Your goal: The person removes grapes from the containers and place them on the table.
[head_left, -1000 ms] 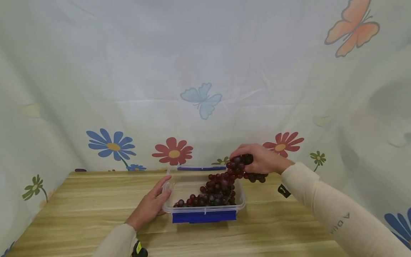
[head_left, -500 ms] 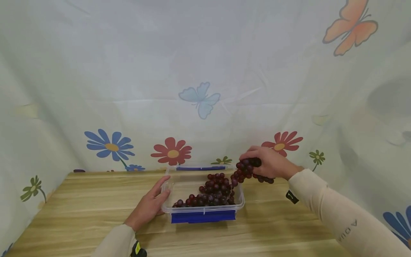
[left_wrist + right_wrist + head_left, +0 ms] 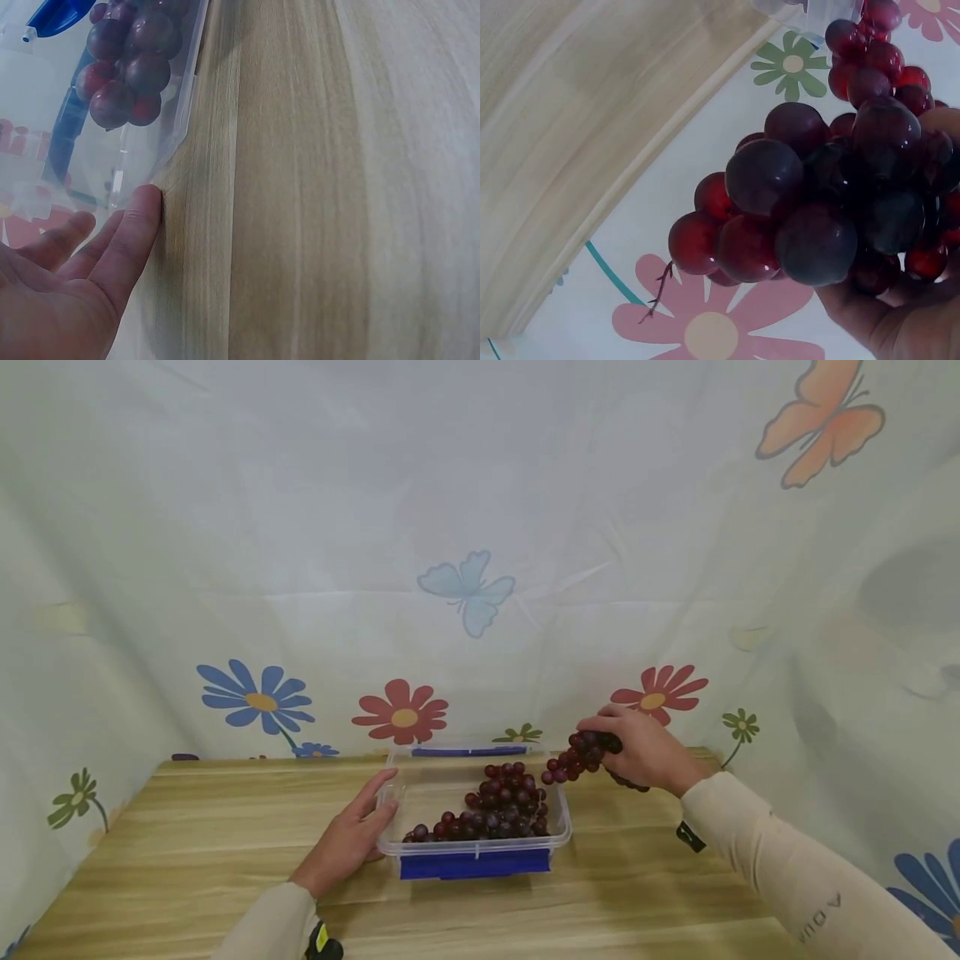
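Observation:
A clear plastic food container (image 3: 477,850) with blue clips stands on the table, with a bunch of dark red grapes (image 3: 495,814) along its front and right inside. My left hand (image 3: 347,839) rests against the container's left wall; in the left wrist view, the left hand's fingers (image 3: 129,244) reach fairly straight to the plastic. To the right of the container, my right hand (image 3: 645,747) grips another bunch of grapes (image 3: 581,756), raised off the table. This bunch (image 3: 802,187) fills the right wrist view, a bit of bare stem showing at its lower end; the hand's palm is mostly hidden behind the fruit.
A wood-grain table (image 3: 225,827) carries the container and extends to both sides. Behind it hangs a pale curtain (image 3: 337,527) printed with flowers and butterflies, close to the table's back edge.
My right hand has moved to the right with its bunch of grapes, which has come away from the grapes in the container and past its right rim. My left hand has stayed put.

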Demonstrator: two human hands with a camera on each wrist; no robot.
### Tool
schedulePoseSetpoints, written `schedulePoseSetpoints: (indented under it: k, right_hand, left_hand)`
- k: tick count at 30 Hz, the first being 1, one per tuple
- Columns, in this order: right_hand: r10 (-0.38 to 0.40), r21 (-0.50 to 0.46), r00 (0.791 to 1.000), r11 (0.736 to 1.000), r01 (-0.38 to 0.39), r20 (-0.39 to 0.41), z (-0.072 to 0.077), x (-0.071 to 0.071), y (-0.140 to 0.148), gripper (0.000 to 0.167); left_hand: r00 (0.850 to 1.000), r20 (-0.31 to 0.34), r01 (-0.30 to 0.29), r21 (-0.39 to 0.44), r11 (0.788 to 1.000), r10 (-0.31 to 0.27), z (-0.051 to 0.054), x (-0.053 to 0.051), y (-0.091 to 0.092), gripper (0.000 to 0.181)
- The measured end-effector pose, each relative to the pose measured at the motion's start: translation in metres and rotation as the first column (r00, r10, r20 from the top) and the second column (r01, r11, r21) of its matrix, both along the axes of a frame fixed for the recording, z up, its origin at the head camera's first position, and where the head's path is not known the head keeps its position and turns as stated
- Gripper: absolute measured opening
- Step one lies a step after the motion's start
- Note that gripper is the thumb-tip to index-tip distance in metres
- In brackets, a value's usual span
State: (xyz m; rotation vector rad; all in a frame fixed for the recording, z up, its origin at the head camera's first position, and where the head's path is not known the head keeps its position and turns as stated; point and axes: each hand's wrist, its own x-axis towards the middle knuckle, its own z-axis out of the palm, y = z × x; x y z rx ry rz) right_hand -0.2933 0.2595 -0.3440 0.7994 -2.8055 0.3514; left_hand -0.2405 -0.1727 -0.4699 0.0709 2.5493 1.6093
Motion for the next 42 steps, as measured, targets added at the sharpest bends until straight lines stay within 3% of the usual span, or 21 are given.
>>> schedulePoseSetpoints:
  k: [11, 27, 42]
  right_hand:
    - [-0.116, -0.019, 0.991, 0.993, 0.115, -0.062, -0.002, -0.001, 0.007, 0.048]
    - [-0.250, 0.019, 0.968, 0.968, 0.250, 0.022, -0.020, 0.002, 0.005, 0.045]
    - [-0.344, -0.002, 0.938, 0.939, 0.345, 0.040, -0.034, 0.002, -0.002, 0.051]
  left_hand:
    - [1.000, 0.006, 0.003, 0.026, 1.000, -0.003, 0.002, -0.001, -0.001, 0.060]
    - [1.000, 0.009, -0.002, 0.021, 1.000, 0.002, -0.001, -0.001, -0.001, 0.060]
    - [1.000, 0.003, -0.003, 0.023, 1.000, 0.003, 0.000, 0.000, 0.000, 0.058]
